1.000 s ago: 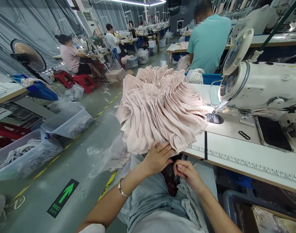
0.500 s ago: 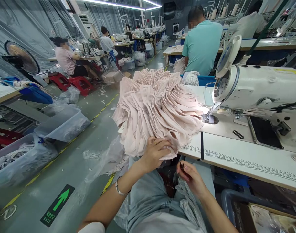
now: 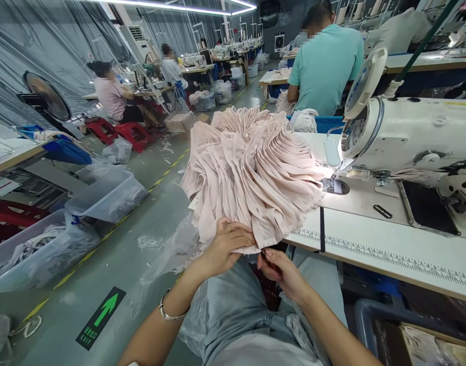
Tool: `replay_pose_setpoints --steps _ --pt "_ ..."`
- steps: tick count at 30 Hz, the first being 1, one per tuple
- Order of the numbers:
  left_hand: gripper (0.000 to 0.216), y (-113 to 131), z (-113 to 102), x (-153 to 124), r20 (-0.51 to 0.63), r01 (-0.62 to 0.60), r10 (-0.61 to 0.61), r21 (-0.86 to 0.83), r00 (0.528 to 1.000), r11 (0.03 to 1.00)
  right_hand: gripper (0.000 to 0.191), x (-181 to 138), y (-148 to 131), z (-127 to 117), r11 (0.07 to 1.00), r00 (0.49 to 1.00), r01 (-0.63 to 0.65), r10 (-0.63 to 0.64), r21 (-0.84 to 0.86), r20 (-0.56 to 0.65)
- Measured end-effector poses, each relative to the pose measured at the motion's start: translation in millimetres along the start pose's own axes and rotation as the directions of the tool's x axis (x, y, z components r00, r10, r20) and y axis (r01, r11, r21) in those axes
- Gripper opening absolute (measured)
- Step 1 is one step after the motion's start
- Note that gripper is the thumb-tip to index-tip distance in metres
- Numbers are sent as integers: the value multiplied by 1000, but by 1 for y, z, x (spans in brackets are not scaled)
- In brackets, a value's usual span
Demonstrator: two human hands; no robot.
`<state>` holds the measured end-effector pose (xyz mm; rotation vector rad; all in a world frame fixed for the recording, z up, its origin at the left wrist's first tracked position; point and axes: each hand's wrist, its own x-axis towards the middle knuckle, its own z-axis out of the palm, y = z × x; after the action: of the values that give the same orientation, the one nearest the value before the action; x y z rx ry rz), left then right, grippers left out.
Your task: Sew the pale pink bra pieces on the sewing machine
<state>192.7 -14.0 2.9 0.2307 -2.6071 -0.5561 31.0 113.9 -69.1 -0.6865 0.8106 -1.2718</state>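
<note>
A big heap of pale pink fabric pieces (image 3: 252, 173) lies on the left end of the white sewing table (image 3: 389, 244) and hangs over its edge. My left hand (image 3: 227, 244) is closed on the lower edge of one pink piece, pinching it. My right hand (image 3: 281, 269) is closed just below that edge, its fingertips touching the same pink fabric; a small dark thing shows between its fingers, too small to name. Both hands are above my lap in light blue jeans.
A white sewing machine (image 3: 408, 137) stands on the table's right, with a dark phone (image 3: 427, 206) beside it. Plastic bins (image 3: 107, 193) and bags sit on the floor to the left. A person in a teal shirt (image 3: 324, 66) sits ahead; others work further back.
My left hand has slid down to the heap's lower edge and pinched a piece. My right hand has risen from my lap to meet it at that edge.
</note>
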Motion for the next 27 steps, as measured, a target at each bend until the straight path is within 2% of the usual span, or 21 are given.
replay_pose_setpoints --steps 4,8,12,15,18,21,24,27 --pt "33 -2 0 -2 24 -19 19 7 1000 1000 46 3 -5 1 995 999 36 -39 -96 -32" --pt "34 -1 2 -1 3 36 -36 18 999 999 47 1 -13 2 973 998 61 -65 -224 -8" --pt "53 0 10 2 109 12 -34 197 993 980 46 -6 -12 0 956 996 92 -87 -280 28" --pt "38 -5 13 -1 143 -7 -43 333 989 943 47 -11 -3 -7 966 982 141 -164 -214 -92" --pt "26 -7 12 -6 112 -6 -38 364 993 931 45 -14 6 -18 961 945 166 -219 -222 -243" --pt "31 -1 16 -6 58 -11 -16 451 998 893 45 -14 13 -23 967 934 141 -202 -214 -296" --pt "43 7 36 1 -42 -36 77 608 996 793 44 -14 15 -20 979 938 139 -179 -151 -297" --pt "38 7 61 11 -163 -23 186 689 969 725 44 -14 15 -15 984 946 154 -172 -85 -276"
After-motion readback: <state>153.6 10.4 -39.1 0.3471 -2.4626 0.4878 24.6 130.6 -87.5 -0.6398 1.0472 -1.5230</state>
